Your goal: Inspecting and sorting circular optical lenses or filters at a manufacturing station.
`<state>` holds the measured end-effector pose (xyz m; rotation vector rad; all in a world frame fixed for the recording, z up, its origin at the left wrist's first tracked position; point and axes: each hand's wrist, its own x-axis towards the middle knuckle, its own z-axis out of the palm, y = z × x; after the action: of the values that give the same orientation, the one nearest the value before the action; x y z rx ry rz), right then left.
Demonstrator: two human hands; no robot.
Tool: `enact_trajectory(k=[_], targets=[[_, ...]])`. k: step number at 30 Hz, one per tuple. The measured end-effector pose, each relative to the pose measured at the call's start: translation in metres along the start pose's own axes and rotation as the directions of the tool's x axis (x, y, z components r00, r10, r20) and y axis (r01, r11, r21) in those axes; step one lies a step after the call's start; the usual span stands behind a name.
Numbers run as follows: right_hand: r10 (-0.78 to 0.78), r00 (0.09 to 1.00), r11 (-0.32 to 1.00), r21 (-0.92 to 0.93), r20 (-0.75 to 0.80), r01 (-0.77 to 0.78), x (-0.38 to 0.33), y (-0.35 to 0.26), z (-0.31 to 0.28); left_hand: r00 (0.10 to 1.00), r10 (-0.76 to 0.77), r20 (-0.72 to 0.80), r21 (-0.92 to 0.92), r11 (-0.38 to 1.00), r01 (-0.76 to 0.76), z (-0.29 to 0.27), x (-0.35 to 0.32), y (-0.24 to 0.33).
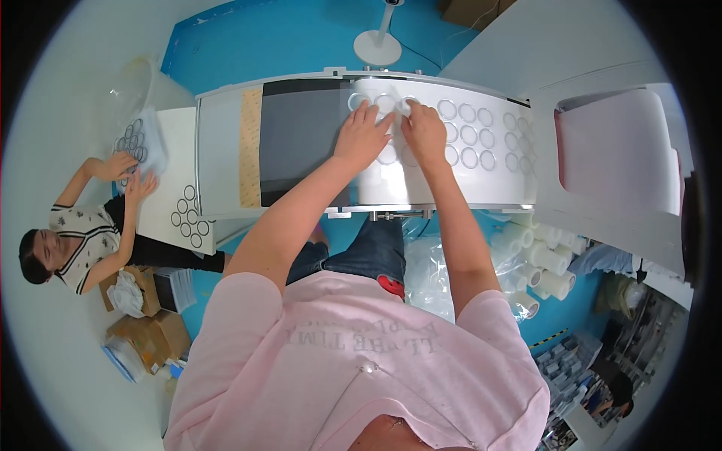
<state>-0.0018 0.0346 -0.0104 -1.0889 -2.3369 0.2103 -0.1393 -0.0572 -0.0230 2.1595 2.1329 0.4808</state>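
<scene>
On the white sheet (492,180) over the flat machine bed lie several thin grey rings (469,136) in rows. At the sheet's left end is my left hand (362,140), its fingers stretched out and apart, the tips by a clear ring (356,98) at the far edge. Just right of it, my right hand (424,134) has curled fingers closed on the edge of another ring (408,105). A third ring (385,104) lies between the two hands. My fingers partly hide the rings beneath them.
Left of the sheet are a dark belt (304,143) and a tan strip (250,146). A white machine housing (617,150) stands at the right. At the far left a person handles rings at a white side table (180,143). White rolls (553,259) lie on the floor.
</scene>
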Motion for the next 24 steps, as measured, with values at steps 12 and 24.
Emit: enact_trajectory(k=[12, 24], targets=[[-0.029, 0.975, 0.999, 0.045, 0.219, 0.019, -0.026, -0.013, -0.023, 0.989, 0.040, -0.144, 0.097, 0.995, -0.026, 0.000, -0.020, -0.017], [-0.295, 0.871, 0.933, 0.315, 0.393, 0.174, -0.049, 0.016, -0.066, 0.975, 0.219, -0.028, 0.042, 0.975, -0.218, -0.028, -0.068, 0.000]])
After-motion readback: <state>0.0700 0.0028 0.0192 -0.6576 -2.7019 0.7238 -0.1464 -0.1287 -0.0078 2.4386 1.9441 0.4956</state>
